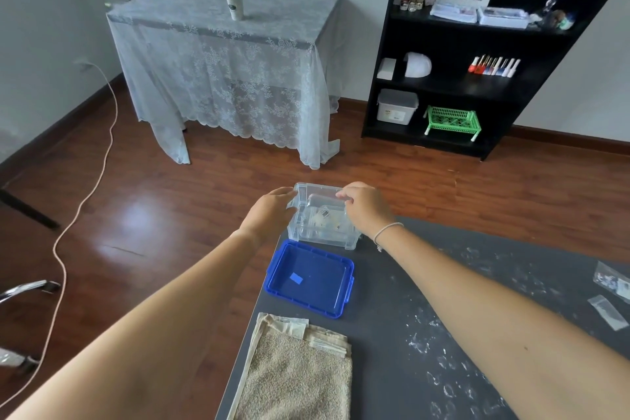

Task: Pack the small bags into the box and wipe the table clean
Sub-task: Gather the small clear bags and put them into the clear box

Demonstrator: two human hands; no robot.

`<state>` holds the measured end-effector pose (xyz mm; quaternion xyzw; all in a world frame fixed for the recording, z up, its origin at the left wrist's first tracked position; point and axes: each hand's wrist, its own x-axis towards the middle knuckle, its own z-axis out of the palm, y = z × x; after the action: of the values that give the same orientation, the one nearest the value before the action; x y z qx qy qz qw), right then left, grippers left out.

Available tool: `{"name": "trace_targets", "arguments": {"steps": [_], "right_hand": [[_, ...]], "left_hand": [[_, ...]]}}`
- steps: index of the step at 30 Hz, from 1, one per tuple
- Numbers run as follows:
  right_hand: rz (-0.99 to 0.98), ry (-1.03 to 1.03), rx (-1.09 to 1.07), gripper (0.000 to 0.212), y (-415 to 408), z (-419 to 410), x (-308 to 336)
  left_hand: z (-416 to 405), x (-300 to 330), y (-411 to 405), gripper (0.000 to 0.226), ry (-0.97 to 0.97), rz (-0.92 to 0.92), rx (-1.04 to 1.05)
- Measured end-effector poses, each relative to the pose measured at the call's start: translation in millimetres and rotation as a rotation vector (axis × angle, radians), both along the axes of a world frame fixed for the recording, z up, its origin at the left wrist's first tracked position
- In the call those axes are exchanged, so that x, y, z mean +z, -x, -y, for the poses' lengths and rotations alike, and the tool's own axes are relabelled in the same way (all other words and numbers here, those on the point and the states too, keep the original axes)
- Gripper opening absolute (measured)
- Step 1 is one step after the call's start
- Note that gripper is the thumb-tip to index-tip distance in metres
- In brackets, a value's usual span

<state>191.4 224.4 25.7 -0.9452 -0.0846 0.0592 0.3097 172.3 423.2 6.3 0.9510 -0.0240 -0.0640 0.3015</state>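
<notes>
A clear plastic box point(320, 239) stands at the far left corner of the dark table point(402, 300), with small bags inside it. My left hand point(269, 213) grips the box's left wall. My right hand point(366, 208) reaches over the box's top right, fingers pinched at something clear that I cannot make out. The blue lid point(308, 280) lies upside down just in front of the box. Two small clear bags point(610, 312) point(613, 281) lie at the table's right edge. A folded beige towel point(296, 375) rests at the near left of the table.
White smudges point(439, 361) are scattered over the table's right half. Beyond the table edge is wood floor with a cable point(85, 201), a lace-covered table point(225, 61) with a paper cup, and a black shelf point(477, 44). A chair base point(24, 290) shows at far left.
</notes>
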Motion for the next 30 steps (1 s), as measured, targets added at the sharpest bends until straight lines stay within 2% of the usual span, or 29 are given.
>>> {"name": "trace_targets", "arguments": {"steps": [5, 12, 16, 22, 30], "right_hand": [[0.108, 0.007, 0.021, 0.035, 11.7, 14.0, 6.8], [0.132, -0.11, -0.134, 0.029, 45.2, 83.2, 10.4], [0.118, -0.12, -0.269, 0.026, 76.3, 142.9, 4.6], [0.066, -0.077, -0.414, 0.023, 140.6, 246.8, -13.3], [0.015, -0.061, -0.587, 0.023, 238.5, 394.4, -34.5]], "left_hand": [[4.9, 5.6, -0.3, 0.042, -0.035, 0.072, 0.003], [56.5, 32.8, -4.9, 0.039, -0.043, 0.214, -0.094], [115.4, 41.7, 3.9, 0.035, 0.017, 0.195, -0.185], [219.8, 37.8, 37.0, 0.038, -0.016, 0.153, -0.368], [365.9, 21.2, 107.3, 0.038, -0.008, 0.079, -0.463]]}}
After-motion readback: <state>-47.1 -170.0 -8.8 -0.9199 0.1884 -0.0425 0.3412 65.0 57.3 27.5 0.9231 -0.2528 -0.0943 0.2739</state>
